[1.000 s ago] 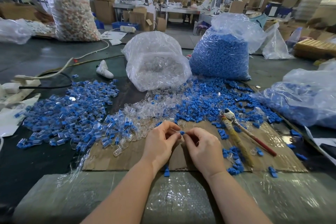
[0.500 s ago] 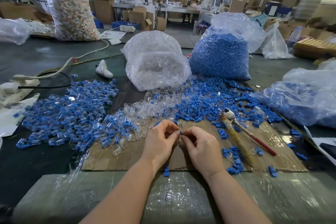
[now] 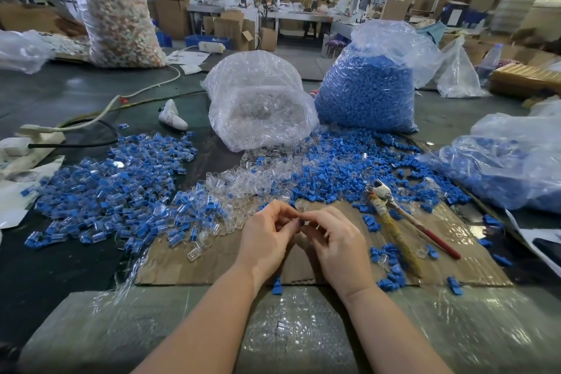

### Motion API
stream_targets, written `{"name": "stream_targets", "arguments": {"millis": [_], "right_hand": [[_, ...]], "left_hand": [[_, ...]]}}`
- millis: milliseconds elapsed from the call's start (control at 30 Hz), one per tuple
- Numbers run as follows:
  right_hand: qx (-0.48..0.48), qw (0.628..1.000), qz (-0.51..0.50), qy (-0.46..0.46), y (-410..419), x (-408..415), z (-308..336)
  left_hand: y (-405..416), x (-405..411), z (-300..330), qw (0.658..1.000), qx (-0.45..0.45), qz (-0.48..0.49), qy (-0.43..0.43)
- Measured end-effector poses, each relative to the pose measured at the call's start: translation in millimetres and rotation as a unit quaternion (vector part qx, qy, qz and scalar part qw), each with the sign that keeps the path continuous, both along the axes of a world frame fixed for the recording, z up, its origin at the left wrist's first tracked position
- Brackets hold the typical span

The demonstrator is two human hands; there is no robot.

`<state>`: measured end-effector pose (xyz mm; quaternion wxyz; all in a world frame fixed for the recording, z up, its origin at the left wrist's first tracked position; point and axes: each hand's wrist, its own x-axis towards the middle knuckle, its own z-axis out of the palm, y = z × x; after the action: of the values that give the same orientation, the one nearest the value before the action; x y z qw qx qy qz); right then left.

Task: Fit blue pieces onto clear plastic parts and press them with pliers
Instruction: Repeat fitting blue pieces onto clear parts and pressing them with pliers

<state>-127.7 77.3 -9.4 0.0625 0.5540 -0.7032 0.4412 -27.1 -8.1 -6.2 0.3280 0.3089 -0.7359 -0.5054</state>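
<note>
Centrally, left hand [image 3: 267,240] and right hand [image 3: 340,244] pinching blue piece [image 3: 302,222], pliers [image 3: 397,222] nearby

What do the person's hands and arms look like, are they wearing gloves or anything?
No gloves. The left hand and the right hand are both bare, and so are the forearms all the way down to the bottom of the picture. No sleeves show, and no watch, ring or bracelet can be seen on either one. The fingernails look short and plain.
</note>
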Motion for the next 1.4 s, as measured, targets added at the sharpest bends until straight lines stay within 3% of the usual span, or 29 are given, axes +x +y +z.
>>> {"name": "stream_targets", "arguments": {"millis": [267,400,467,567,667,733,867,1033,1100,1200,1400], "right_hand": [[0.017,0.999,-0.033,0.017,-1,0,-1],[0.063,0.987,-0.14,0.038,2,-9,3],[0.141,0.962,-0.23,0.048,7,-19,7],[0.3,0.883,-0.355,0.062,19,-42,14],[0.414,0.82,-0.396,-0.002,32,-63,22],[0.443,0.805,-0.392,-0.04,38,-73,25],[0.454,0.806,-0.379,-0.024,43,-75,27],[0.4,0.842,-0.359,0.039,39,-63,42],[0.381,0.87,-0.305,0.066,35,-53,50],[0.368,0.915,-0.167,-0.006,23,-31,63],[0.395,0.911,-0.016,-0.114,10,-1,73]], "left_hand": [[-1,-1,0,1.0,0.01,0.015,0.005],[-2,0,2,0.995,0.078,0.026,0.049],[-2,0,2,0.993,0.095,0.029,0.061],[-3,-1,2,0.99,0.118,0.029,0.069],[-5,-1,3,0.988,0.133,0.028,0.07],[-6,-1,3,0.988,0.138,0.032,0.069],[-10,-1,5,0.978,0.186,0.028,0.089],[-13,-1,7,0.96,0.247,0.033,0.124],[-15,-2,8,0.954,0.267,0.038,0.131],[-17,-4,9,0.948,0.282,0.052,0.136],[-18,-7,10,0.942,0.29,0.089,0.141]]}}
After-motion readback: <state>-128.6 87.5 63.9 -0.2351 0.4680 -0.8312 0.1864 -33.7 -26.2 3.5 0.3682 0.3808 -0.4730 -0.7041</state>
